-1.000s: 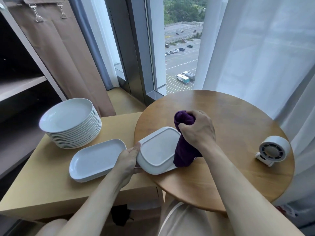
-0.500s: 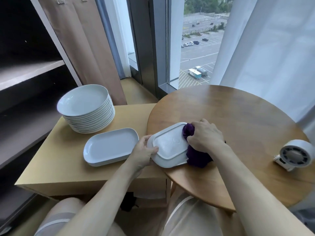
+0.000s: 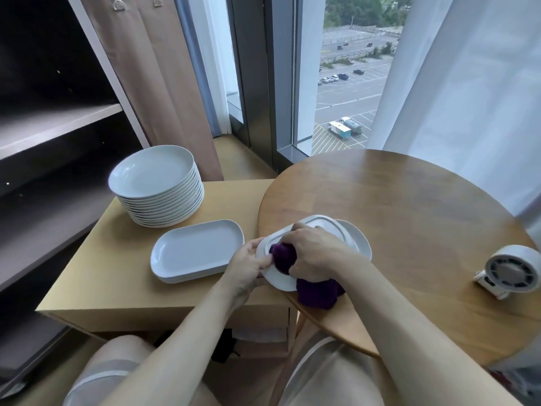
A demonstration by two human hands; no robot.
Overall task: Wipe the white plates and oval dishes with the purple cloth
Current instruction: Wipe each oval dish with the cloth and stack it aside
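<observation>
Now right hand (image 3: pixel 317 254) grips the bunched cloth (image 3: pixel 282 257), pressing it on the upturned dish (image 3: pixel 333 227). Cloth has moved from the dish's right end to its left end, beside left hand (image 3: pixel 248 269), which pinches the rim. Dish sits at the table's (image 3: pixel 409 215) near-left edge.

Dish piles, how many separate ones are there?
3: round plates stacked rearmost on the side table, oval dishes in front of them, and the dishes being wiped on the round table, gripped by the left hand, under the right hand and purple cloth. None looks hidden.
</observation>
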